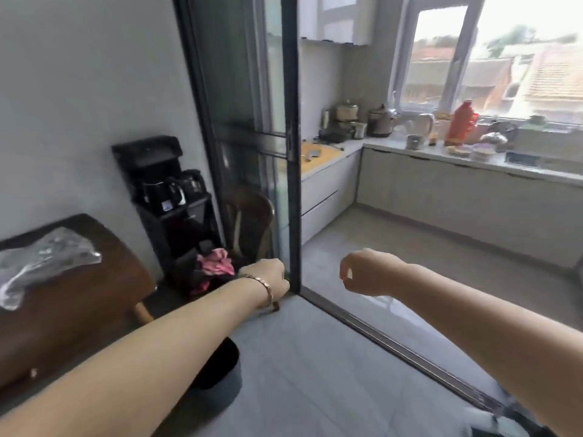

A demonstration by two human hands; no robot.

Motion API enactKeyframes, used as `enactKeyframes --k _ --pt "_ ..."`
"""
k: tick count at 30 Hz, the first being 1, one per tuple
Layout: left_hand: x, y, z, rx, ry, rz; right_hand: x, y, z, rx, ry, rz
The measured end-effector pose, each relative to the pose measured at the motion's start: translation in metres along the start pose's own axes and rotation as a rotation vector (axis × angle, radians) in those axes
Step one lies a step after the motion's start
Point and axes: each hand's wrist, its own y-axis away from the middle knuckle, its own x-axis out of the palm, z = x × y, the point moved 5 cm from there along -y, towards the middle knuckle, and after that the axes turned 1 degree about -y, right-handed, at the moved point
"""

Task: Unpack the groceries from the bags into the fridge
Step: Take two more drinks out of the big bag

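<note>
No fridge and no grocery bag shows in the head view. My left hand [273,275] reaches forward at the bottom of the dark sliding-door frame [293,184], seen from the back with its fingers curled under and nothing visible in it. It wears a bracelet on the wrist. My right hand [362,272] hangs over the kitchen floor past the doorway, curled into a loose fist that holds nothing. A crumpled sheet of clear plastic [47,250] lies on the dark wooden table [94,294] at the left.
A black water dispenser [167,197] with kettles stands against the wall, with a wooden chair [249,222] and pink cloth [214,263] beside it. A dark round bin [220,367] sits under my left forearm. The kitchen counter [441,156] carries pots and a red thermos [460,121].
</note>
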Motion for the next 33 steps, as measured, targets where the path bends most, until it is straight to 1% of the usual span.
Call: enactKeyframes --k 2,7,10,15,18,25,29,33 --pt "-0.002 0.003 0.077 -0.112 0.024 0.007 0.001 -0.044 0.069 -0.112 0.007 0.035" --pt "-0.007 0.023 0.231 -0.384 0.082 0.0 0.004 -0.131 0.228 -0.377 0.022 0.093" --pt "-0.005 0.032 0.306 -0.524 0.097 -0.017 0.012 -0.175 0.307 -0.523 0.079 0.095" --pt "-0.008 0.035 0.413 -0.741 0.115 -0.037 0.016 -0.239 0.414 -0.737 0.183 0.093" --pt "-0.011 0.035 0.47 -0.867 0.165 -0.06 0.017 -0.28 0.477 -0.838 0.137 0.115" --pt "-0.008 0.058 0.59 -1.06 0.244 -0.11 0.036 -0.327 0.622 -1.053 0.163 0.184" --pt "0.008 0.074 0.665 -1.156 0.292 -0.147 0.061 -0.344 0.703 -1.102 0.169 0.186" --pt "0.026 0.086 0.752 -1.151 0.258 -0.123 0.09 -0.364 0.788 -1.11 0.184 0.198"
